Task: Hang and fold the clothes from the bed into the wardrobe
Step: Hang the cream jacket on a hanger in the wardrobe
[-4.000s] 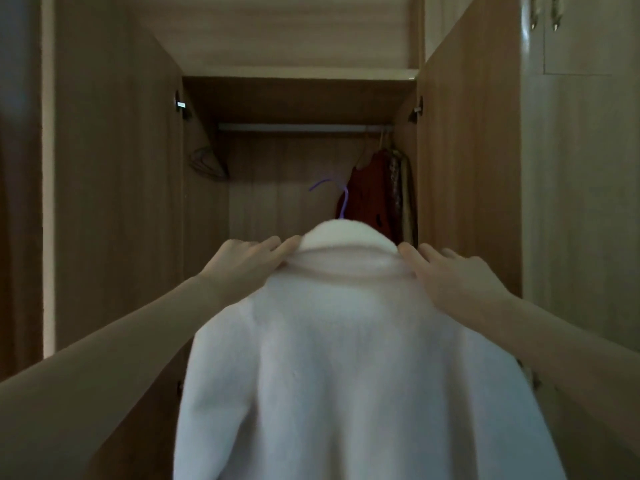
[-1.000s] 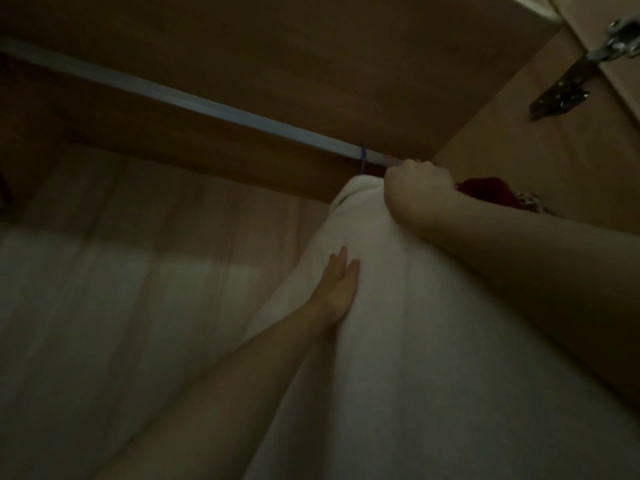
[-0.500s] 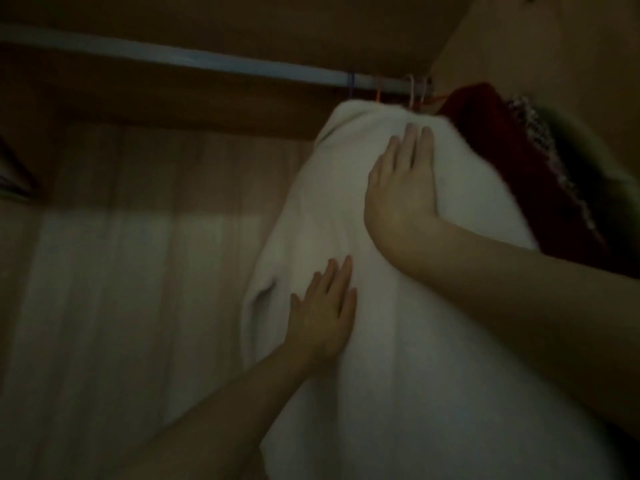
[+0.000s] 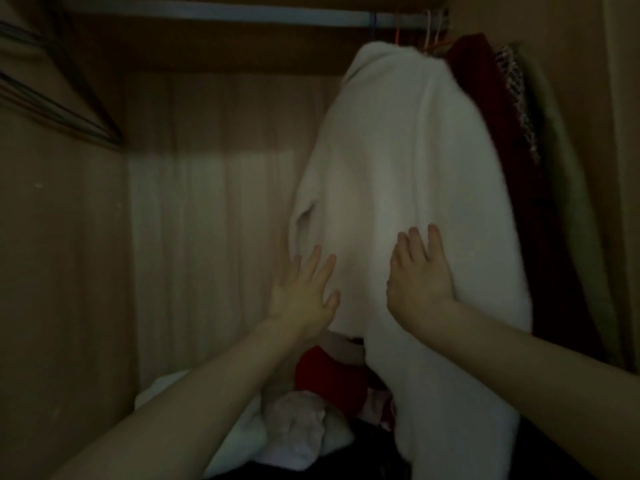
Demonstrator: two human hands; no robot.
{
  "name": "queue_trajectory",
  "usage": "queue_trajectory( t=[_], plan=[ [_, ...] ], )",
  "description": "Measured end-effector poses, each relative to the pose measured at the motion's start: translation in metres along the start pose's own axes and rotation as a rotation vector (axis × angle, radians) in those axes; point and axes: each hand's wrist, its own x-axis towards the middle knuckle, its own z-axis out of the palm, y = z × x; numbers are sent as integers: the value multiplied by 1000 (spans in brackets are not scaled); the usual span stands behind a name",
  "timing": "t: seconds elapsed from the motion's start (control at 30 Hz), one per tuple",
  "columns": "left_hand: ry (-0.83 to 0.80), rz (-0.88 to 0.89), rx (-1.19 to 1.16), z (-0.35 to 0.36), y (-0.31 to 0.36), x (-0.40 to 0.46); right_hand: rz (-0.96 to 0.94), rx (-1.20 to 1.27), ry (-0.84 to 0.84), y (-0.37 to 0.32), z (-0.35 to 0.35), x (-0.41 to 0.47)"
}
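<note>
Dim wooden wardrobe (image 4: 62,271) walls enclose the scene, and no writing or label can be read anywhere. Nearest, on the wardrobe floor, lies one heap of crumpled clothes (image 4: 304,427), white, red and dark. Above it both hands lie flat with fingers spread on one white fleece coat (image 4: 408,161): the left hand (image 4: 303,299) at its left edge, the right hand (image 4: 419,282) near its middle. The coat hangs from the rail (image 4: 225,12) beside one dark red garment (image 4: 485,109). Empty hangers (image 4: 59,109) hang far left.
</note>
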Motion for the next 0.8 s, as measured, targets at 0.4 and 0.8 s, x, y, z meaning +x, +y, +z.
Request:
queue_trajectory(
  t=[0.4,0.8],
  plan=[
    [-151,33,67,-43,-4,-232,-29,689,-147,-39,-10,-219],
    [-368,-45,-133,-104,69,-373,-46,737,-302,22,-32,-385]
  ],
)
